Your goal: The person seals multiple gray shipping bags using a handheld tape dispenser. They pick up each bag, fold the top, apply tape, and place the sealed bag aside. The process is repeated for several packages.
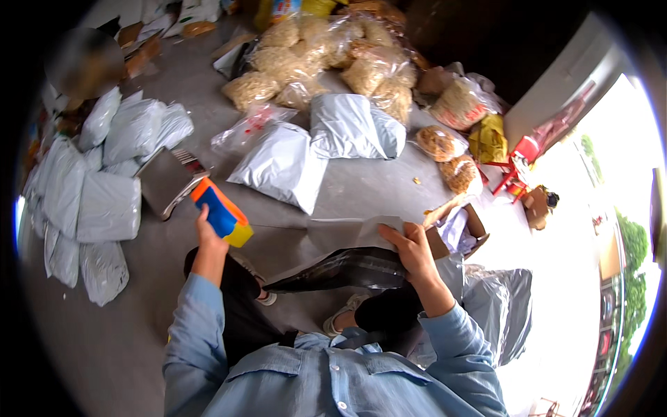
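My left hand, on the left in front of me, is closed round a flat, box-like packet coloured orange, blue and yellow. In front of my knees a poly mailer bag, pale outside and black inside, gapes with its mouth toward me. The fingers and thumb of my right hand pinch its upper right edge. The packet is apart from the bag, to its left. Beyond the bag, two filled pale grey mailers lie on the floor.
Several sealed mailers are piled at left beside a small grey stool. Clear bags of pale dry food are heaped at the back. At right are an open carton, grey plastic mailers and a red chair.
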Available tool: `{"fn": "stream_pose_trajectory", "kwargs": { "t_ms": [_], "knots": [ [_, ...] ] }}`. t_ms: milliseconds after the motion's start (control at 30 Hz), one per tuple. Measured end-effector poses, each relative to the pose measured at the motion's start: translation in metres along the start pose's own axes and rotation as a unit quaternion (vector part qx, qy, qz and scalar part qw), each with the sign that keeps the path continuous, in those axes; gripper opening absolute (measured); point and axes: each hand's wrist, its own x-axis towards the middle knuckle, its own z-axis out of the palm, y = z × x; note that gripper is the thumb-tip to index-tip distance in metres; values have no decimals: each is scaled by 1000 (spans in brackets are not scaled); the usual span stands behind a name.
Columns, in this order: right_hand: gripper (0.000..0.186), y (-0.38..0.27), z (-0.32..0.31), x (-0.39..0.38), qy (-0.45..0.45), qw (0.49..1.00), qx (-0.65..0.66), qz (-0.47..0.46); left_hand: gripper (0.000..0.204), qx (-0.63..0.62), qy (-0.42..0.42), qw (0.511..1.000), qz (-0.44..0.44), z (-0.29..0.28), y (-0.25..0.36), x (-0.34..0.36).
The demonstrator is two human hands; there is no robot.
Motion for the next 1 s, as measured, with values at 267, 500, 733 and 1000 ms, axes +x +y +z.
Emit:
{"fn": "stream_pose_trajectory", "kwargs": {
  "t_ms": [267,500,733,1000],
  "knots": [
    [23,17,14,11,-8,997,-77,-17,47,1,18,999,-31,0,28,-36],
    [21,-7,61,24,-38,995,-83,-36,50,-84,-122,984,95,-5,45,-65],
    [20,-42,161,90,-118,969,-126,-178,58,104,168,847,494,-15,53,-68],
    [23,-95,320,129,-224,903,-223,-291,57,51,307,786,534,-40,67,-69]
  ]
}}
